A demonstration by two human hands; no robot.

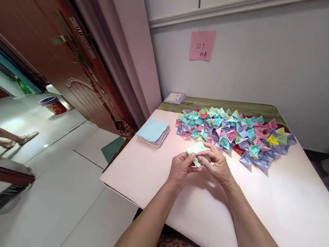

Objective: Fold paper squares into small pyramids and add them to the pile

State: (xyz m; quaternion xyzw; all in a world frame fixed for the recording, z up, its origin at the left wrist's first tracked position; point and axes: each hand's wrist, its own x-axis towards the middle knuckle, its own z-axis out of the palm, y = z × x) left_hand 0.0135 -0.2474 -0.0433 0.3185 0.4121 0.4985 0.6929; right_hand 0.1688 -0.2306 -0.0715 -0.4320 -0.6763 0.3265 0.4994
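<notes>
A pale green sheet of folding paper [196, 148], partly folded, is held up between my two hands over the pink-white table. My left hand [183, 168] pinches its left side between thumb and fingers. On the right, my right hand [215, 163] grips the lower and right side, its fingers bent over the paper. Just beyond my hands lies a wide spread of small folded paper boats [224, 142] in blue, teal, purple, pink, green, red and yellow. To the left, a stack of square paper [153, 132] has a light blue sheet on top.
A small pack of printed cards [175, 98] sits at the table's far corner. The table's left edge [122, 195] borders a tiled floor. A pink note [202, 46] is stuck to the wall. Beyond the open brown door [39, 46] are a red bin [53, 106] and another person's legs [8, 137].
</notes>
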